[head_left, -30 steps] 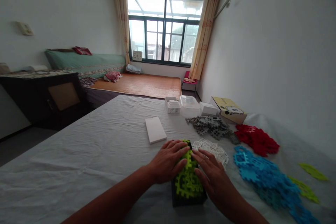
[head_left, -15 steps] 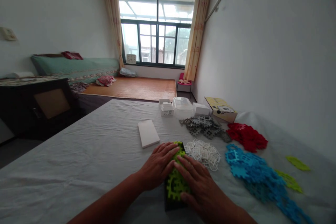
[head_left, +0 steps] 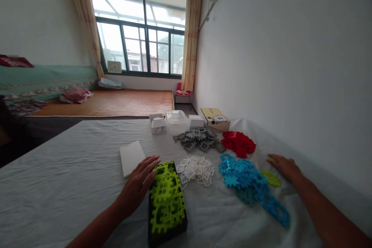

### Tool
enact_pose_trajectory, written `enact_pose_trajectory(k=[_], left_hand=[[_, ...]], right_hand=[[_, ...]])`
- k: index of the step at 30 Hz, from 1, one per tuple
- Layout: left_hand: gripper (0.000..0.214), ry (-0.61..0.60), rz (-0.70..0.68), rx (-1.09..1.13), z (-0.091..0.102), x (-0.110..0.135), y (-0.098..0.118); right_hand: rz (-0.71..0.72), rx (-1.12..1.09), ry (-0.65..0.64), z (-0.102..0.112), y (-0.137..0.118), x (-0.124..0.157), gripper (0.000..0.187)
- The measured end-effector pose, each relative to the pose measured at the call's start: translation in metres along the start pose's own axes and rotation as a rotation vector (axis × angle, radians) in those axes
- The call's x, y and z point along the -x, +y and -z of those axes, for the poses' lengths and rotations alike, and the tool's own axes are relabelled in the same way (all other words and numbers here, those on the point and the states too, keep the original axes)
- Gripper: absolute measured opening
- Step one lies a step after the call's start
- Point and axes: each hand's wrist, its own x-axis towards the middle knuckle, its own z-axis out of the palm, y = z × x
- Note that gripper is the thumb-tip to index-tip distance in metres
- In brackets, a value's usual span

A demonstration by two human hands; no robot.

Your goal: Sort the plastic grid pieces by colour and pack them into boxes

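Green pieces (head_left: 167, 192) are filling the box (head_left: 168, 236), its long axis running away from you, just right of your left hand (head_left: 138, 182), whose extended fingers are resting at its edge, not gripping. Your right hand (head_left: 286, 168), right of the blue pile (head_left: 242, 176), is partly covering a loose piece (head_left: 272, 158); whether those fingers are gripping, I cannot tell.

Blue tile heap (head_left: 245, 180) and white tile heap (head_left: 197, 168) block a low path between the right hand (head_left: 284, 167) and the black box (head_left: 171, 235); the near cloth (head_left: 212, 217) right of the box offers passage.
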Motion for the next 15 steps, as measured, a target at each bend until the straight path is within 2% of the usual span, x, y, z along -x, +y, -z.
enact_pose_trajectory(k=[2,4,7,10,14,15], left_hand=[[0.038,-0.001,0.003,0.002,0.000,0.000,-0.001],[0.037,0.004,0.005,0.006,0.000,0.001,-0.004],[0.037,0.014,0.000,0.021,0.000,0.001,-0.009],[0.037,0.022,0.002,0.047,0.000,0.000,-0.013],[0.036,0.015,0.025,0.078,0.002,0.000,-0.011],[0.035,0.017,0.032,0.086,0.003,0.001,-0.010]], right_hand=[[0.061,-0.061,-0.030,0.001,0.004,0.009,0.044],[0.107,-0.227,-0.082,0.011,0.004,0.019,0.048],[0.197,-0.541,-0.281,0.031,0.001,0.035,0.063],[0.218,-0.626,-0.455,0.047,-0.009,0.051,0.067],[0.172,-0.614,-0.434,0.047,-0.024,0.065,0.056],[0.148,-0.592,-0.371,0.044,-0.024,0.067,0.051]])
